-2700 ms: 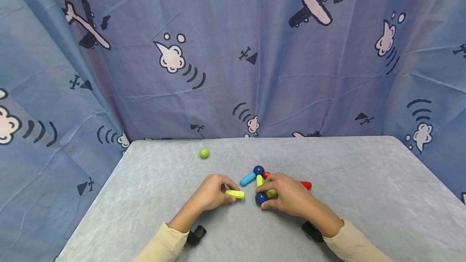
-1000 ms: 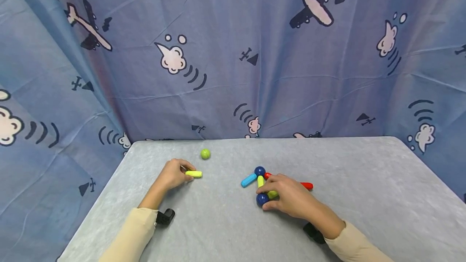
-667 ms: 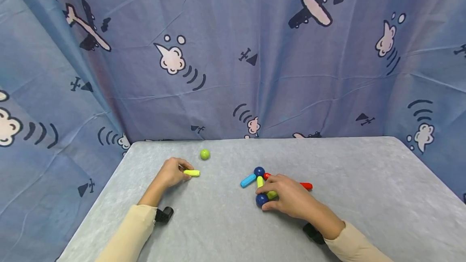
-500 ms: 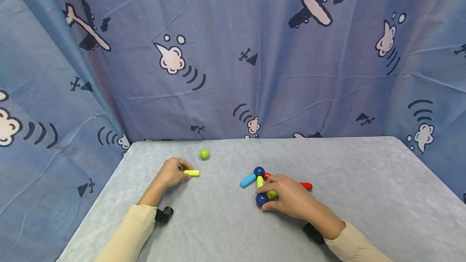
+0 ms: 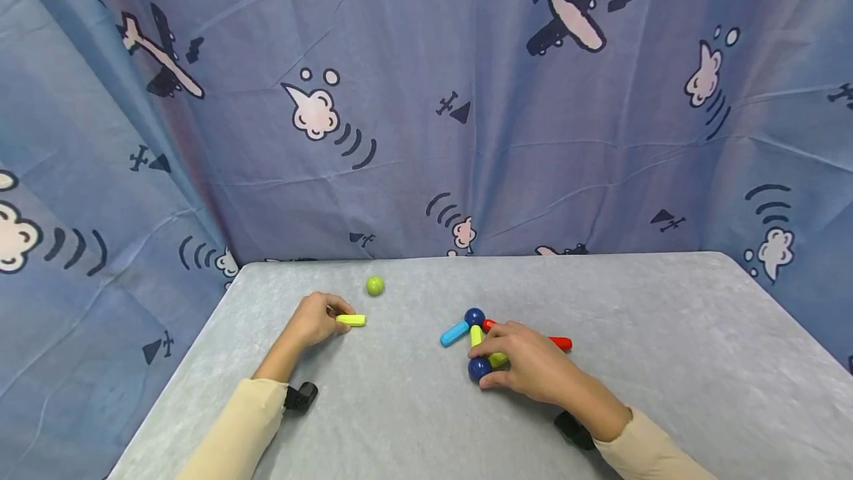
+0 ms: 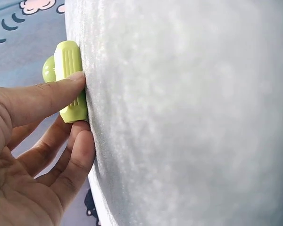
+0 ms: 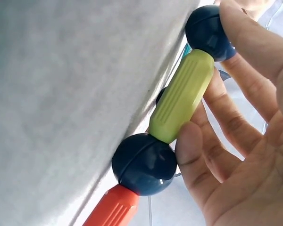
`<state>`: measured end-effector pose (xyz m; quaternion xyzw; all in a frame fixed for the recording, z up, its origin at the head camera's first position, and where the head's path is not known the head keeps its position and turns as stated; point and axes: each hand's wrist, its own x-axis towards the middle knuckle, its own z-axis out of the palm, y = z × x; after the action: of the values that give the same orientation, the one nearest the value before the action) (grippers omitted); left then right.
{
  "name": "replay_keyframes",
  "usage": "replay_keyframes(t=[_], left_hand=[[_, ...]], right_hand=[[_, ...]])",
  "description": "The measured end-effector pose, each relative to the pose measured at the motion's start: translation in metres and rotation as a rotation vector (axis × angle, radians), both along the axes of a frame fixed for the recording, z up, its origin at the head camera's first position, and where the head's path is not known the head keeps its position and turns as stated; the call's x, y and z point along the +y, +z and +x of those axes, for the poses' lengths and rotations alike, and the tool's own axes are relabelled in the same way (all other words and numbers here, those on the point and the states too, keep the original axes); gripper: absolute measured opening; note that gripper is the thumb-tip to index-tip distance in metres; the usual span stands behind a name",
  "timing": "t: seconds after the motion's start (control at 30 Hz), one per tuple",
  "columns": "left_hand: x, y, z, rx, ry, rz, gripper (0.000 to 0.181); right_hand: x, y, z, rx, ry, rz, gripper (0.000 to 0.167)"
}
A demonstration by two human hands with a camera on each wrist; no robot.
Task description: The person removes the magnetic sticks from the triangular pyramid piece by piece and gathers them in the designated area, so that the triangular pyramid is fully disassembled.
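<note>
On the left part of the table, my left hand (image 5: 316,319) pinches a yellow-green magnetic rod (image 5: 353,320) between thumb and fingers; the left wrist view shows this rod (image 6: 68,59) close against the table surface. My right hand (image 5: 526,361) grips the front navy ball (image 5: 478,370) of a joined ball-and-rod shape. In the right wrist view, a yellow-green rod (image 7: 181,96) links that ball (image 7: 205,30) to another navy ball (image 7: 144,165), which meets a red rod (image 7: 114,207). At the back, a navy ball (image 5: 474,317) touches a light-blue rod (image 5: 455,333). My right hand hides part of the shape.
A lime-green ball (image 5: 375,285) lies behind and to the right of my left hand. The grey table (image 5: 640,295) ends at a blue patterned curtain (image 5: 400,132).
Since the earliest frame, my left hand has carried the yellow-green rod leftward and farther back, away from the joined shape. It has held still lately. My right hand stays in place.
</note>
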<state>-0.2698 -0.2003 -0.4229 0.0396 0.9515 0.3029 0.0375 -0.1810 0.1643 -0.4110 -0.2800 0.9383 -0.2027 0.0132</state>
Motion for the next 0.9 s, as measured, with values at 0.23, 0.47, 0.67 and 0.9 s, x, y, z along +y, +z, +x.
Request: replay_keyframes(t=[0.23,0.47,0.67,0.9], left_hand=[[0.0,0.0,0.0,0.004,0.008,-0.004,0.021],[-0.002,0.001,0.002,0.02,0.005,0.003,0.027],[-0.008,0.006,0.009,0.036,0.029,0.025,0.033],[0.001,0.014,0.027,0.109,0.025,0.062,0.028]], right_hand=[[0.001,-0.001,-0.001,0.003,0.006,0.001,0.039],[0.001,-0.001,-0.001,0.003,0.006,0.004,0.039],[-0.001,0.0,-0.001,0.002,0.011,0.001,0.039],[-0.002,0.0,0.0,-0.019,-0.011,0.023,0.039]])
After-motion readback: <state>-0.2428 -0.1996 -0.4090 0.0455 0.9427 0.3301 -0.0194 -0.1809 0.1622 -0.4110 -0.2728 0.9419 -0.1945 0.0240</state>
